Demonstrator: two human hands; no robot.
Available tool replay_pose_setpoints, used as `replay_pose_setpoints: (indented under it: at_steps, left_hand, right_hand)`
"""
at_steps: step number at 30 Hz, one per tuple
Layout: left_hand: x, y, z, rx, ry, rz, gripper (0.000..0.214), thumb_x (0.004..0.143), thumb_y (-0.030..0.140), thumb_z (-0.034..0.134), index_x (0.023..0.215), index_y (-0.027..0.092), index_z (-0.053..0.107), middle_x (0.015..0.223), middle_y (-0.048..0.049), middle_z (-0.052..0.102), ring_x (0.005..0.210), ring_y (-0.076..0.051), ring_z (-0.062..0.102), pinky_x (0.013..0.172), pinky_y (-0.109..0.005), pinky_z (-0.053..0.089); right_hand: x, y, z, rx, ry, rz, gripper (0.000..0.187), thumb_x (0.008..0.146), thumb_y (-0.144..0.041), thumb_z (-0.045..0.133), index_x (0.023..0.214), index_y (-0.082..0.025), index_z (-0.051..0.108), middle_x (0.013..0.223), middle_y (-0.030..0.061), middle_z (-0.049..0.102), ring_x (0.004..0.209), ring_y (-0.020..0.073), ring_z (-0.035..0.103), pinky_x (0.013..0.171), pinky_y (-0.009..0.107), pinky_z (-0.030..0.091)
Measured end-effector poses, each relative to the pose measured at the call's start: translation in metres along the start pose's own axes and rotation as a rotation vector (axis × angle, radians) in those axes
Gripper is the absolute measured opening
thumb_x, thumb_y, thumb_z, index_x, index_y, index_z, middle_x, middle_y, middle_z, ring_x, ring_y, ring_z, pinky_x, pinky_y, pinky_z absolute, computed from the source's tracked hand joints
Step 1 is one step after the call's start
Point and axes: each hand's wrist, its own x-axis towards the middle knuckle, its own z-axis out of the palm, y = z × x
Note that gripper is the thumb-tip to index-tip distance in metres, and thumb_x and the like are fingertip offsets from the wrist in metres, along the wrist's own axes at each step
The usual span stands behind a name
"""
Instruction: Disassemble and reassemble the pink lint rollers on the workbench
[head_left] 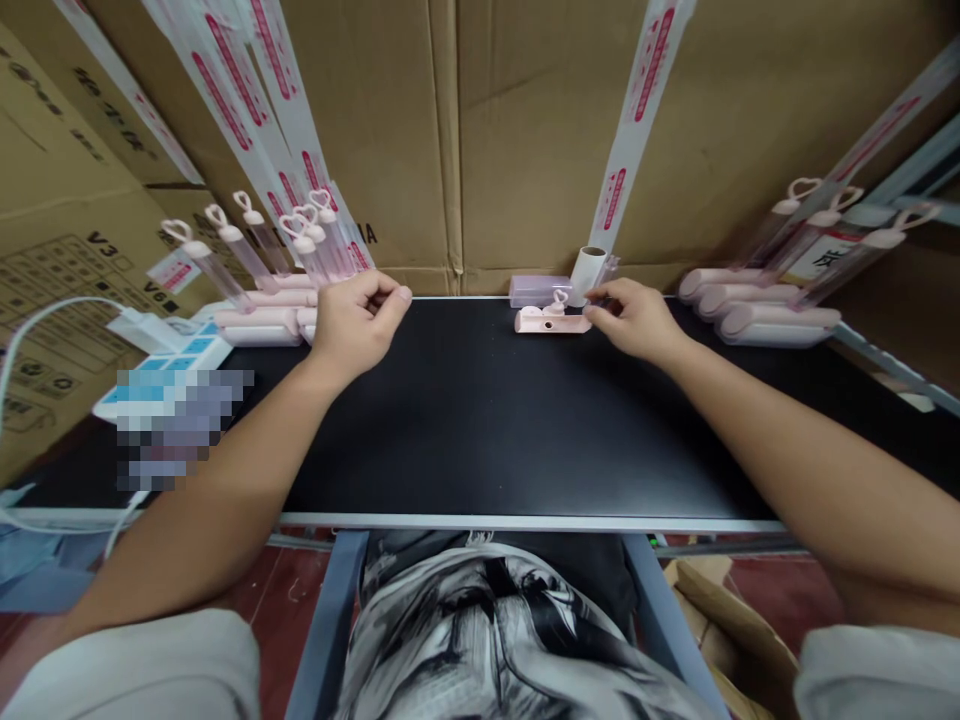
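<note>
My left hand (358,322) is over the left part of the black tabletop, fingers curled in and thumb against them, with nothing showing between. Just behind it stand pink bases (262,325) bearing clear tubes with pink heart-loop tops (304,228). My right hand (634,318) is bent into a pinch at the right end of a small pink open case (551,321); its fingertips partly hide whatever they touch. A pink heart-loop cap (559,302) sits at the case's rear side. Behind that are a clear purplish cover (540,291) and a white tube roll (589,270).
More pink bases (780,325) with tubes stand at the right. A white power strip (165,365) with cable lies left, beside a pixelated item (184,425). Cardboard (525,130) walls the back. The black table (480,430) ends at a pale front edge.
</note>
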Motion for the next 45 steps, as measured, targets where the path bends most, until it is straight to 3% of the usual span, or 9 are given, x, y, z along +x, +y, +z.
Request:
replay_pose_setpoints:
  at_steps: [4, 7, 17, 22, 27, 32, 36, 40, 45]
  left_hand:
    - [0.010, -0.006, -0.009, -0.022, 0.138, -0.048, 0.020, 0.089, 0.034, 0.068, 0.075, 0.021, 0.064, 0.064, 0.0012, 0.061, 0.059, -0.013, 0.055, 0.056, -0.028, 0.042]
    - [0.014, -0.008, -0.013, -0.046, 0.172, -0.092, 0.020, 0.090, 0.035, 0.068, 0.076, 0.021, 0.064, 0.065, 0.0020, 0.062, 0.058, -0.013, 0.053, 0.057, -0.027, 0.044]
    - [0.000, -0.003, 0.008, -0.047, -0.062, -0.138, 0.026, 0.090, 0.043, 0.063, 0.078, 0.020, 0.067, 0.068, 0.0004, 0.064, 0.060, -0.013, 0.054, 0.058, -0.026, 0.043]
    - [0.008, 0.004, 0.047, 0.042, -0.372, -0.022, 0.027, 0.093, 0.040, 0.060, 0.091, 0.017, 0.074, 0.081, -0.0033, 0.074, 0.069, -0.015, 0.061, 0.069, -0.028, 0.047]
    - [0.052, 0.026, 0.107, 0.231, -0.626, 0.217, 0.033, 0.095, 0.030, 0.058, 0.115, 0.015, 0.080, 0.111, -0.0122, 0.080, 0.097, -0.024, 0.071, 0.091, -0.037, 0.051]
    - [0.099, 0.053, 0.177, 0.320, -0.733, 0.327, 0.042, 0.095, 0.021, 0.056, 0.131, 0.021, 0.077, 0.124, -0.0131, 0.078, 0.110, -0.029, 0.071, 0.094, -0.039, 0.051]
    - [0.112, 0.063, 0.218, 0.487, -0.846, 0.374, 0.049, 0.088, 0.022, 0.069, 0.137, 0.026, 0.075, 0.127, -0.0145, 0.076, 0.109, -0.034, 0.070, 0.087, -0.042, 0.050]
    - [0.115, 0.064, 0.233, 0.550, -0.876, 0.413, 0.034, 0.083, 0.022, 0.075, 0.116, 0.023, 0.083, 0.116, -0.0135, 0.078, 0.106, -0.033, 0.070, 0.086, -0.042, 0.049]
    - [0.116, 0.069, 0.213, 0.429, -0.784, 0.382, 0.014, 0.086, 0.024, 0.073, 0.097, 0.020, 0.080, 0.100, -0.0110, 0.077, 0.096, -0.028, 0.070, 0.081, -0.038, 0.046]
  right_hand:
    - [0.004, 0.008, -0.008, 0.017, 0.252, 0.135, 0.008, 0.086, -0.026, 0.064, 0.088, -0.025, 0.072, 0.089, 0.0078, 0.075, 0.074, 0.0244, 0.067, 0.076, 0.042, 0.057]
    - [0.007, 0.023, -0.008, 0.059, 0.335, 0.194, 0.013, 0.084, -0.024, 0.065, 0.096, -0.024, 0.070, 0.093, 0.0068, 0.074, 0.074, 0.0226, 0.067, 0.077, 0.041, 0.058]
    - [0.014, 0.064, 0.034, 0.290, 0.219, 0.375, 0.053, 0.080, -0.042, 0.078, 0.126, -0.023, 0.060, 0.114, 0.0096, 0.074, 0.090, 0.0256, 0.071, 0.090, 0.051, 0.060]
    - [0.014, 0.063, 0.042, 0.264, 0.181, 0.389, 0.048, 0.080, -0.043, 0.078, 0.120, -0.019, 0.067, 0.109, 0.0105, 0.076, 0.087, 0.0249, 0.071, 0.094, 0.050, 0.057]
    - [0.014, 0.064, 0.044, 0.248, 0.137, 0.363, 0.038, 0.082, -0.036, 0.075, 0.116, -0.020, 0.068, 0.110, 0.0103, 0.077, 0.085, 0.0234, 0.070, 0.092, 0.048, 0.057]
    - [0.015, 0.061, 0.044, 0.227, 0.079, 0.347, 0.025, 0.083, -0.034, 0.075, 0.103, -0.022, 0.067, 0.106, 0.0082, 0.078, 0.089, 0.0239, 0.071, 0.093, 0.046, 0.057]
    - [0.015, 0.056, 0.041, 0.227, 0.082, 0.356, 0.018, 0.083, -0.033, 0.075, 0.092, -0.024, 0.062, 0.099, 0.0059, 0.076, 0.090, 0.0246, 0.071, 0.093, 0.045, 0.058]
    - [0.016, 0.049, 0.036, 0.321, 0.165, 0.344, 0.019, 0.084, -0.034, 0.073, 0.091, -0.025, 0.059, 0.094, 0.0061, 0.073, 0.089, 0.0258, 0.072, 0.091, 0.046, 0.060]
    - [0.021, 0.022, 0.011, 0.407, 0.312, 0.266, 0.024, 0.085, -0.036, 0.073, 0.104, -0.026, 0.062, 0.098, 0.0069, 0.072, 0.096, 0.0274, 0.073, 0.089, 0.049, 0.062]
